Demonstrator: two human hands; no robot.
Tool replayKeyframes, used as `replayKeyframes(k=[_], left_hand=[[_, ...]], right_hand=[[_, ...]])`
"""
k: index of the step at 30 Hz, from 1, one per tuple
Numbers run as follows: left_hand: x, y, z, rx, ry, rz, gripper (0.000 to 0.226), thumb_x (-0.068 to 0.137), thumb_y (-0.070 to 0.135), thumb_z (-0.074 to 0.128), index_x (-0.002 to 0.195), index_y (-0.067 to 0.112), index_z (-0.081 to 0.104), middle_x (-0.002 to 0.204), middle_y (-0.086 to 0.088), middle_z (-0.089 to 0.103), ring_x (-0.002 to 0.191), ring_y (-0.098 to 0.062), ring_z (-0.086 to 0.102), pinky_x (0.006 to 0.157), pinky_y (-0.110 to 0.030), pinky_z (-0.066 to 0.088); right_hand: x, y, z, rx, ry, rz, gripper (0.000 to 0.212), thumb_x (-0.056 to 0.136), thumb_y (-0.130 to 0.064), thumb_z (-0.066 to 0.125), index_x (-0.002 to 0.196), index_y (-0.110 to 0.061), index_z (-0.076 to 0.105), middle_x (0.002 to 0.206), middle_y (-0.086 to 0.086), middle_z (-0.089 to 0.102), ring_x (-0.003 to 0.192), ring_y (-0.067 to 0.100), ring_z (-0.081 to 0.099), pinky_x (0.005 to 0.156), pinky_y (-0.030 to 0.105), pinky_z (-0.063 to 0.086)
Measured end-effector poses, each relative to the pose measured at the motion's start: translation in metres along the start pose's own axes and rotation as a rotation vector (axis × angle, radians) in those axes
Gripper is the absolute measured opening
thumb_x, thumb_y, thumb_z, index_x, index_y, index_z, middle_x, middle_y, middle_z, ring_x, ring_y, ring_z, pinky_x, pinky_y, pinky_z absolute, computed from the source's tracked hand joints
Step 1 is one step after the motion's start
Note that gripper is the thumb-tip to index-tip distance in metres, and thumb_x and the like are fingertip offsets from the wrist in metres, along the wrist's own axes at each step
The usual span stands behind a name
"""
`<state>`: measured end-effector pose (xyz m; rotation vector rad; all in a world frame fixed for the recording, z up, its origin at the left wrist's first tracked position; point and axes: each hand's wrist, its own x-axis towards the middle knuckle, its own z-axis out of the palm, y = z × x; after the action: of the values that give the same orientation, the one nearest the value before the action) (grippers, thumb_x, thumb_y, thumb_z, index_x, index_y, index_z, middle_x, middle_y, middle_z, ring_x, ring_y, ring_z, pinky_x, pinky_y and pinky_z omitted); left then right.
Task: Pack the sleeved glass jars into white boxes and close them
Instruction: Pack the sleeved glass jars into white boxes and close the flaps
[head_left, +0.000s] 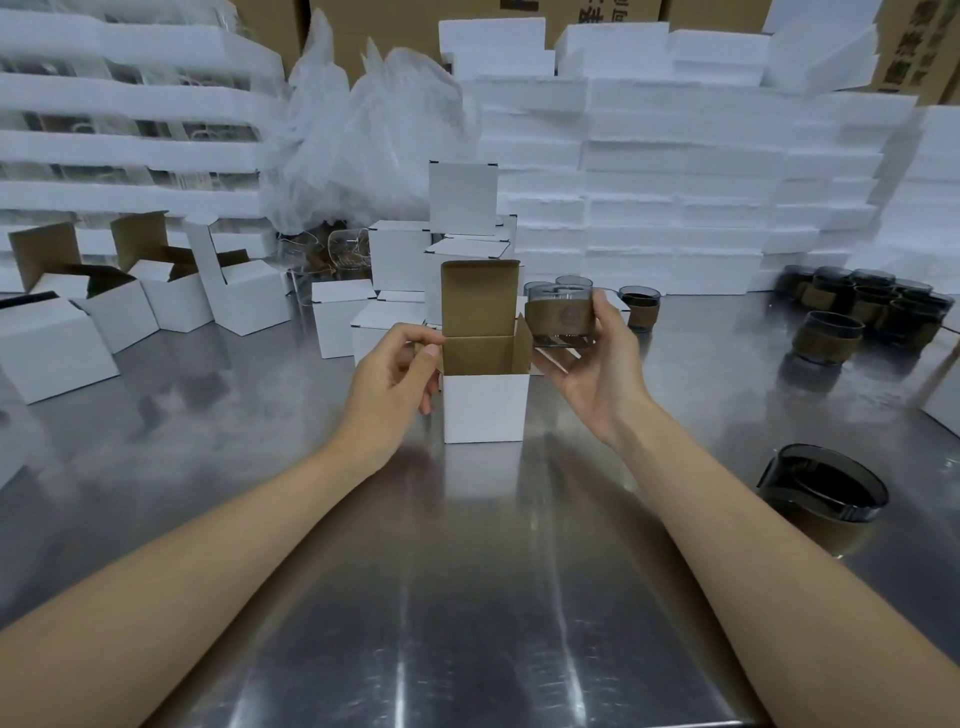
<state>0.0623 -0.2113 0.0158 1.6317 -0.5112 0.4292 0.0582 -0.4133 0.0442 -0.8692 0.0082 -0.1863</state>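
Two bare hands meet over a brushed-steel worktop (467, 597) that mirrors the room. The left hand (392, 382) pinches a side flap of the open white box (485, 408) standing at centre, lid flap upright. The right hand (597, 364) grasps a sleeved glass jar (558, 317) in curled fingers, held just beside the box's mouth. More sleeved jars (852, 312) cluster far right, one (821, 491) nearer. Open white boxes (171, 296) stand left. Foam slabs (675, 197) are stacked along the back, before brown cartons (914, 47).

Brown-sleeved jar (560, 318) held beside open white box (485, 405)
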Motion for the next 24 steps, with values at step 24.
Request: replayKeyframes(k=[24], left_hand=[[0.000,0.001,0.003,0.454,0.121,0.267,0.045,0.089,0.031,0.053,0.131,0.015,0.053,0.117,0.001,0.059,0.113,-0.021,0.049,0.103,-0.034,0.035]], right_hand=[[-0.043,0.009,0.034,-1.066,-0.402,-0.667,0.063,0.082,-0.020,0.074,0.134,-0.037,0.042,0.120,-0.011,0.051,0.111,-0.003,0.053,0.101,0.025,0.043]])
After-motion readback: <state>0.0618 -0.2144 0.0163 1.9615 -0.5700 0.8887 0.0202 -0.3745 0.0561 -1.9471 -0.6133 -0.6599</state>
